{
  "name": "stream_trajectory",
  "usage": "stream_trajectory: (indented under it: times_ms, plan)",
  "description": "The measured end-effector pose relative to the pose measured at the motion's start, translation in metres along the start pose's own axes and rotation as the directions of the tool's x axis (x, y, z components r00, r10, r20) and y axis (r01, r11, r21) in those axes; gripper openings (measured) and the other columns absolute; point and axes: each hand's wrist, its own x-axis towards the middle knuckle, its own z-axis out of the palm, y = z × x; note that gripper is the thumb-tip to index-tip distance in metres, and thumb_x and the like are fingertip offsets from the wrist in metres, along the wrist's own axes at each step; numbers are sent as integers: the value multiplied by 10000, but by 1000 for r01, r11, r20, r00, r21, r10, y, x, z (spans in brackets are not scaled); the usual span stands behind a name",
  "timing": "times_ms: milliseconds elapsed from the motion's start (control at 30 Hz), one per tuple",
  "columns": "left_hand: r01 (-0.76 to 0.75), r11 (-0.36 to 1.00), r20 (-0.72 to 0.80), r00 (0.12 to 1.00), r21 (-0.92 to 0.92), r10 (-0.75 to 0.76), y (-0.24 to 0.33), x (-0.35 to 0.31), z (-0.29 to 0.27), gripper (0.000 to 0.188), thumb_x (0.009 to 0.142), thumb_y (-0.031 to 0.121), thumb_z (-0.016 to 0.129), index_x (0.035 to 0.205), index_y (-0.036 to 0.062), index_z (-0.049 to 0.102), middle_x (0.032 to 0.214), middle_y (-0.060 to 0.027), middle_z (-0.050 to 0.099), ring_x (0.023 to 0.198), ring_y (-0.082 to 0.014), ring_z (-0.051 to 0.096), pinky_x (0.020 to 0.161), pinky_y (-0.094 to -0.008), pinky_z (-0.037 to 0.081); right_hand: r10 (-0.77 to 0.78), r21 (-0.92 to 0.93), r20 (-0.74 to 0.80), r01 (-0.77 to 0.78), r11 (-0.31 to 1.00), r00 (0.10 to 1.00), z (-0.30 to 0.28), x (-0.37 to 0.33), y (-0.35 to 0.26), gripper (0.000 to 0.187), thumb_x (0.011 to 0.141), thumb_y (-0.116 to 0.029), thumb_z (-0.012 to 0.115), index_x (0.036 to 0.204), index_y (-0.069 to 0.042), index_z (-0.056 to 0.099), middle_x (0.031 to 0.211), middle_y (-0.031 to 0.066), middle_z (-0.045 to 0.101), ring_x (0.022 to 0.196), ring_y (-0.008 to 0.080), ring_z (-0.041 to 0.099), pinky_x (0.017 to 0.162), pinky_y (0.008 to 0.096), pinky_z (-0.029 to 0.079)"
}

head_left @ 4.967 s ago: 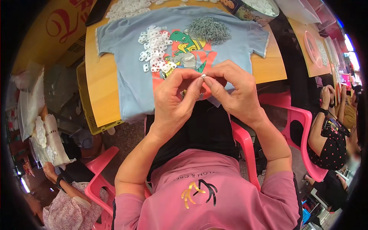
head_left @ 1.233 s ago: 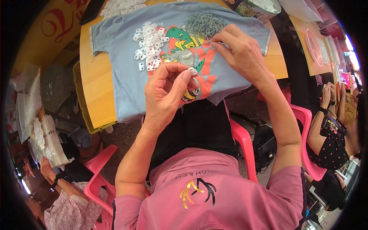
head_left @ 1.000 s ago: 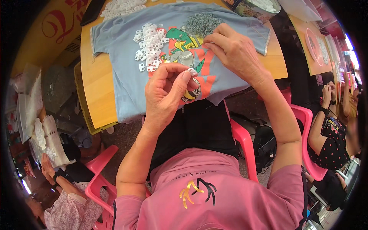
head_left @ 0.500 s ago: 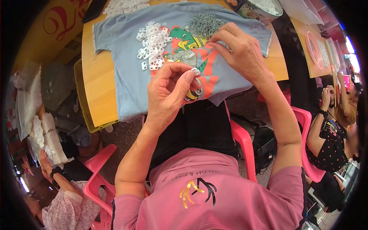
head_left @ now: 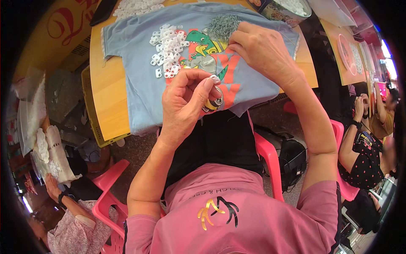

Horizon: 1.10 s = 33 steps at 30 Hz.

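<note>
My left hand (head_left: pixel 186 101) is closed in a pinch, with a small white plastic piece (head_left: pixel 215 79) between thumb and forefinger. To its upper left lies a heap of similar white plastic pieces with holes (head_left: pixel 169 44), spread on a light blue T-shirt (head_left: pixel 141 84) with a dinosaur print. My right hand (head_left: pixel 262 51) bends its fingertips together at the near edge of a pile of small grey metal-looking parts (head_left: pixel 222 27). Whatever its fingertips hold, if anything, is too small to make out. The shirt covers most of the wooden table.
More white pieces (head_left: pixel 137 7) lie at the table's far left, and a round tin (head_left: pixel 292 9) of white pieces stands far right. Pink chairs (head_left: pixel 270 163) flank me. Other people sit at tables on both sides. A yellow crate (head_left: pixel 91 106) stands beneath the table's left side.
My right hand has shifted slightly, its fingers drawing closer together beside the grey pile, and its elbow has swung outward. My left hand keeps its pinch on the white piece almost in place.
</note>
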Motion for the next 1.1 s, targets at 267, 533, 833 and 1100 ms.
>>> stream_trajectory:
  times_ms: [267,533,833,1100]
  plan:
    - [10,1000,-6,1000,-4,-10,1,0,0,118,963,75,573,1038,-17,574,906,-63,671,765,-88,639,680,-226,519,9,-7,114,-8,1000,993,-4,12,4,133,812,-180,664,823,-49,641,845,88,599,791,304,616,699,399,480]
    - [25,996,-18,999,-91,-26,1,1,-2,122,964,77,571,1033,-23,566,922,-89,675,762,-108,645,681,-237,524,-52,97,-45,56,994,998,-4,-2,0,125,814,-131,678,852,-32,612,879,85,600,731,279,608,647,357,483]
    - [15,994,-18,1000,-113,-17,0,3,-3,135,965,89,576,1040,-22,569,935,-94,675,771,-119,651,696,-243,529,368,893,67,-220,392,927,4,-22,-35,195,929,-87,625,1080,36,637,881,38,662,777,68,580,728,223,498]
    - [33,991,-44,998,-132,-39,1,3,-3,154,959,109,593,1041,-19,568,921,-87,667,756,-111,641,694,-242,526,426,943,326,-322,-83,844,7,-36,-64,206,926,-130,649,1077,10,654,906,29,663,709,63,564,681,203,480]
